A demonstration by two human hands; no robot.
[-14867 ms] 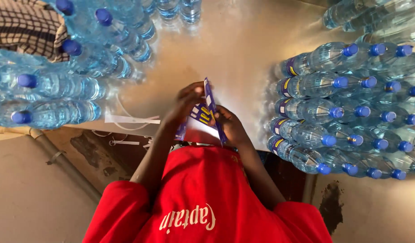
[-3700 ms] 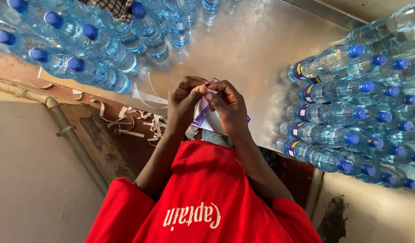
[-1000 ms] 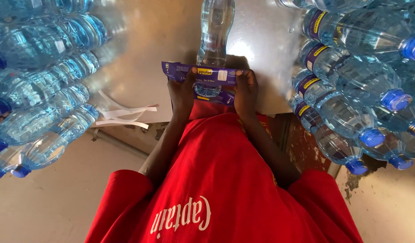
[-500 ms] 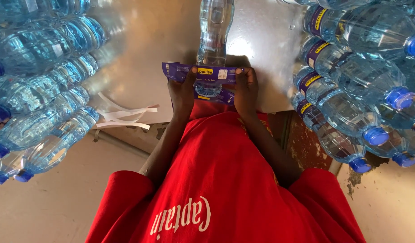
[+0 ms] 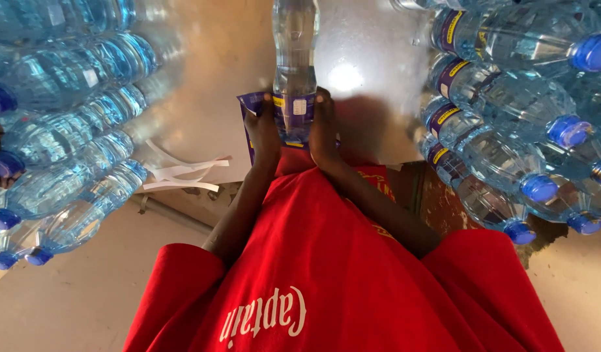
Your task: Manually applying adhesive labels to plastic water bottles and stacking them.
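Head view: left hand (image 5: 263,130) and right hand (image 5: 324,127) clasp the purple label (image 5: 289,111) around the bottle (image 5: 294,52), which lies on the table (image 5: 209,98), long axis pointing away, between both hands.

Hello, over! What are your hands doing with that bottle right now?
Left hand and right hand press purple label around water bottle. Bottle upright on metal table. Labelled bottles stacked right; none between the hands.
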